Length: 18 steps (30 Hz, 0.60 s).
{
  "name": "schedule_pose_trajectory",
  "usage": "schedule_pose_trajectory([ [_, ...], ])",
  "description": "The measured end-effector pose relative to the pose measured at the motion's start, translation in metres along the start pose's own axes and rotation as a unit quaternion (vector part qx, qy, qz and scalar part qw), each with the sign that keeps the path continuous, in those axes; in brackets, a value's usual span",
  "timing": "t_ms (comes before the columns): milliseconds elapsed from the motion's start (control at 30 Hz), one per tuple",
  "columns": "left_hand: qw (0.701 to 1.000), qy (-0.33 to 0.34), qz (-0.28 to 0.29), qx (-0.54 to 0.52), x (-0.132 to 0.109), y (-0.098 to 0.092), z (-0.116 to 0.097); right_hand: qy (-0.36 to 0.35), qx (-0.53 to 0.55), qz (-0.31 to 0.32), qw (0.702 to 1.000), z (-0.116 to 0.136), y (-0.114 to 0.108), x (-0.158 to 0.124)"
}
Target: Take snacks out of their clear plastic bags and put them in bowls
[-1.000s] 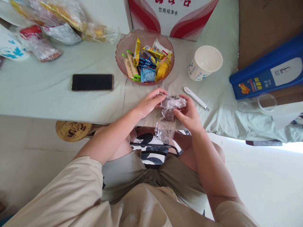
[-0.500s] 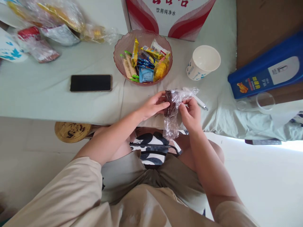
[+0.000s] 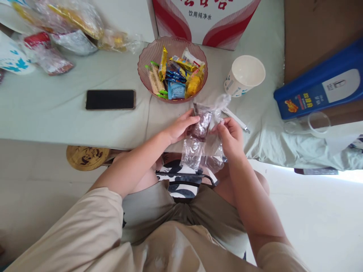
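Observation:
My left hand (image 3: 180, 126) pinches a dark brown snack (image 3: 202, 122) that sits in a clear plastic wrapper (image 3: 195, 151). My right hand (image 3: 231, 136) grips the torn right side of that wrapper, pulling it away from the snack. Both hands hover over the near edge of the table (image 3: 56, 113), above my lap. The loose end of the wrapper hangs down between my wrists. A pink bowl (image 3: 147, 62) full of wrapped snacks stands just beyond my hands.
A black phone (image 3: 110, 99) lies left of the bowl. A white paper cup (image 3: 245, 75) and a white pen-like tool (image 3: 235, 119) sit to the right. A blue box (image 3: 320, 87) lies far right, a red and white carton (image 3: 207, 19) behind, bagged items (image 3: 56, 30) at the back left.
The wrapper has been torn open and spread apart. The dark snack now stands more exposed between my hands, and my right hand has drawn the plastic to the right and downward.

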<state>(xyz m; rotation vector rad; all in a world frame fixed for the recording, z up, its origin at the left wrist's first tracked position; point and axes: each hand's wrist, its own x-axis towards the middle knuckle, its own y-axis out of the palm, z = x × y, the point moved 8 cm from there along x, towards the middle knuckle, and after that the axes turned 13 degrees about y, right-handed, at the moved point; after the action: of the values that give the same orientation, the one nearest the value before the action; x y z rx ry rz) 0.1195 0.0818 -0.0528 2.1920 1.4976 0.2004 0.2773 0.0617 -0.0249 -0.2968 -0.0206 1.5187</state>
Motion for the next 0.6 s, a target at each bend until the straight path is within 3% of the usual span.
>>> schedule_pose_trajectory([
  [133,1.0,-0.029,-0.005,-0.007,-0.003,0.001,-0.003,0.017,-0.013,-0.099,0.995,-0.008,-0.017,0.005],
  [267,0.999,-0.032,-0.016,-0.008,-0.003,-0.001,-0.004,-0.024,-0.065,-0.235,0.969,0.005,-0.041,-0.003],
  [600,0.999,-0.018,-0.018,-0.042,-0.001,-0.001,0.0,-0.069,0.037,-0.248,0.966,0.018,-0.054,-0.018],
])
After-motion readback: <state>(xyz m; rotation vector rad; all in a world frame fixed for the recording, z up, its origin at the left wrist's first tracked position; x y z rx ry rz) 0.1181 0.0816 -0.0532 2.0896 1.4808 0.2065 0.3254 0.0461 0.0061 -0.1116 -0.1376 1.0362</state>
